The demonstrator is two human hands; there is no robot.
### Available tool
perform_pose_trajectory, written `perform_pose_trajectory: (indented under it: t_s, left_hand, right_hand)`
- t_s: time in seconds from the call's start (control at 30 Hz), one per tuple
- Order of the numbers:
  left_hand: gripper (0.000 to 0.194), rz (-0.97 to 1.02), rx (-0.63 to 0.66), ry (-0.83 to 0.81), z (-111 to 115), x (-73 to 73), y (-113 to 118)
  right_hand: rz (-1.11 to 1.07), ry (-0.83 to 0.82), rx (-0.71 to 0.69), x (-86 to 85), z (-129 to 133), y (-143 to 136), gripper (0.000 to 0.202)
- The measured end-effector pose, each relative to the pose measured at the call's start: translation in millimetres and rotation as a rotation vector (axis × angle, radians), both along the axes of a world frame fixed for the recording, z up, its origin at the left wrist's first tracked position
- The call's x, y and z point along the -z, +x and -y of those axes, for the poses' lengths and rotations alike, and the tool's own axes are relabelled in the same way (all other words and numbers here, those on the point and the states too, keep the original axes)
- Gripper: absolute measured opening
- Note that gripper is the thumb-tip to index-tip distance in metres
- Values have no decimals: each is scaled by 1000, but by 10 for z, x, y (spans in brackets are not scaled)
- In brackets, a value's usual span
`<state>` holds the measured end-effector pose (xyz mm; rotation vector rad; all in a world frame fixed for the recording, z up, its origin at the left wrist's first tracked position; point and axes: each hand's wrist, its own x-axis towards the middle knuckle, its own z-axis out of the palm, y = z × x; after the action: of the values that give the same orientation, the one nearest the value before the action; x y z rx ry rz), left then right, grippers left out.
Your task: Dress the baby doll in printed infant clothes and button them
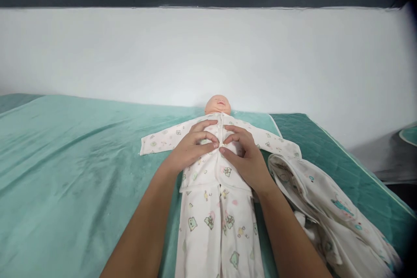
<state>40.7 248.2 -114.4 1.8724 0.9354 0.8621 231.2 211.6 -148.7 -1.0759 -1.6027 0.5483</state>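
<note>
Watching through the head camera, I'm seeing a peach-coloured, smooth-headed doll (217, 105) lying face up on a soft teal cloth sheet (65, 173), near a plain white wall (163, 56). Its head is showing at the collar of a white long-sleeved cloth jacket (203, 170) with a small bear print, which is lying mid-view, sleeves spread, its hem overlapping white bear-print cloth trousers (198, 236).

The left hand (194, 143) is resting on the chest, thumb and forefinger pinching at the front edge. The right hand (246, 152) is touching the facing edge with thumb and fingertips; whether it is gripping cloth there, I'm not able to tell. Any fastening under the fingertips is hiding from me too.

For handling this front opening well, I'm favouring light fingertip pinches, the two edges lying level from collar to hem so the cloth isn't bunching. I'm judging that the spare fingers should be steadying the chest without pressing. I'm also minding the right forearm (283, 213), since the folded white cloth with blue-green prints (329, 195) is lying just beside it and could be snagging.
</note>
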Motion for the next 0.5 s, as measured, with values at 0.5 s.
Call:
perform_pose_trajectory:
  t_s: [0.5]
  left_hand:
    - [15, 42, 27, -12, -12, 15, 25]
  right_hand:
    - [-45, -49, 14, -23, -12, -19, 7]
